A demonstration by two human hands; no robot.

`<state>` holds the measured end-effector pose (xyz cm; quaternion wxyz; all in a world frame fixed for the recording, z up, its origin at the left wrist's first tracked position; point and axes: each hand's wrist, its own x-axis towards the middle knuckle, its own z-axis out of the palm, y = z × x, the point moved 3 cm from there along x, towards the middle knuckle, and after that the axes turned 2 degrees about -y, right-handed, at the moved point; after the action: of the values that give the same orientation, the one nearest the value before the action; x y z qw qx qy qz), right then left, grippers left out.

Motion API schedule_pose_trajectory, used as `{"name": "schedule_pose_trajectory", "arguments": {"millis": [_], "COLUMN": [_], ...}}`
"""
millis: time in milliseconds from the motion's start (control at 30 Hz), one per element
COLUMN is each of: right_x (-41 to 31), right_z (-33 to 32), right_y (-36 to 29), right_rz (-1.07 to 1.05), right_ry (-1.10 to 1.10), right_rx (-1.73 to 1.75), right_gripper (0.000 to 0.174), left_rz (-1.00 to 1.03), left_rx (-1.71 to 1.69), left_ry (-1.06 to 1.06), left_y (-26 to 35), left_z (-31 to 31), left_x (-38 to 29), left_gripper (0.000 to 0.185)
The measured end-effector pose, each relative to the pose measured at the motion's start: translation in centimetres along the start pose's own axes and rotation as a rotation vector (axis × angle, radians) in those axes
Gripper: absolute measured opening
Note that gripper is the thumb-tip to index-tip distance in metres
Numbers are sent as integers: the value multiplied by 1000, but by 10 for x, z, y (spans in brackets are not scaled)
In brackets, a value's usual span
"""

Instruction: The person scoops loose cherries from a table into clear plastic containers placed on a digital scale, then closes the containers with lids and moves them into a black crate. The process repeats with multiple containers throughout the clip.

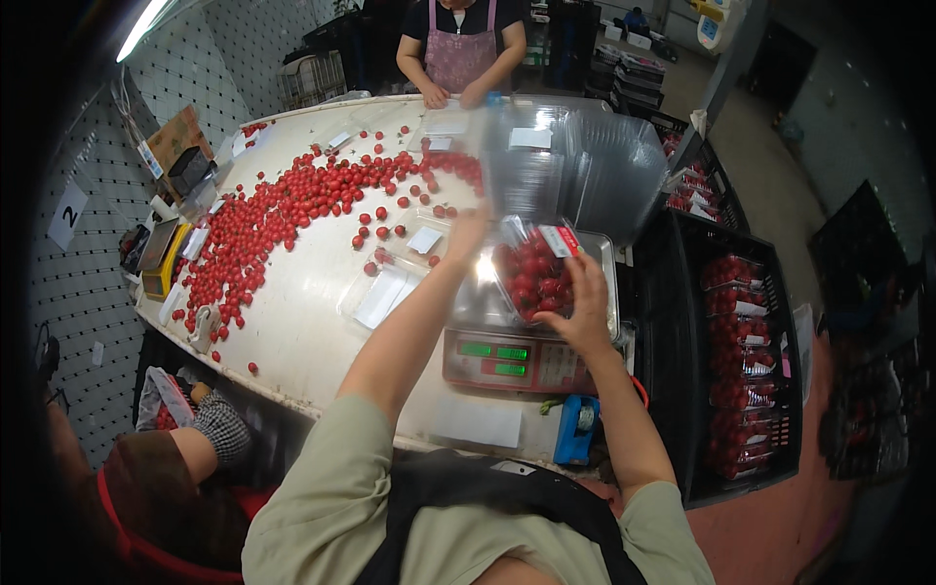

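A clear plastic box of cherry tomatoes (530, 281) is tilted over the steel pan (468, 303) of a digital weighing scale (519, 358). My right hand (585, 303) grips its right side, thumb at the lower edge and fingers by a red and white label (559, 240). Whether the box rests on the pan cannot be made out. My left hand (472, 230) is motion-blurred, left of the box and near the stacked clear plastic trays (526, 172); its fingers are unclear. Loose cherry tomatoes (314, 190) spread in a curved band across the white table (314, 292).
At the right stands a black crate (669, 351) with packed tomato boxes (738, 365). A blue tape dispenser (578, 430) sits by the table's front edge. Across the table works a person in a pink apron (461, 58); another person's checked sleeve (219, 428) shows lower left.
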<state>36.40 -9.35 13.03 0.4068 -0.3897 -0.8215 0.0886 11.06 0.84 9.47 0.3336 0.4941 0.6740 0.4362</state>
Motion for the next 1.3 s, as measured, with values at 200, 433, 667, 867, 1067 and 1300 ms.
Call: {"name": "schedule_pose_trajectory", "arguments": {"millis": [200, 433, 667, 867, 1067, 1300], "right_x": [32, 34, 35, -5, -16, -28], "right_z": [-31, -24, -28, 35, 58, 48], "right_y": [56, 64, 55, -19, -17, -5], "right_rz": [302, 345, 324, -121, -198, -286], "right_ry": [296, 287, 208, -408, -78, 21], "right_rx": [503, 640, 599, -156, -309, -159], "right_gripper": [79, 63, 69, 86, 60, 43], "left_rz": [653, 571, 530, -355, -62, -289], "left_rx": [269, 423, 173, -110, -85, -350], "left_ry": [-37, -217, 47, -374, -639, -437], "left_y": [40, 65, 56, 8, -6, -6], "left_z": [47, 80, 38, -19, 3, 13], "left_x": [-32, -14, 32, 11, -12, -32], "left_gripper": [38, 31, 25, 88, 42, 30]}}
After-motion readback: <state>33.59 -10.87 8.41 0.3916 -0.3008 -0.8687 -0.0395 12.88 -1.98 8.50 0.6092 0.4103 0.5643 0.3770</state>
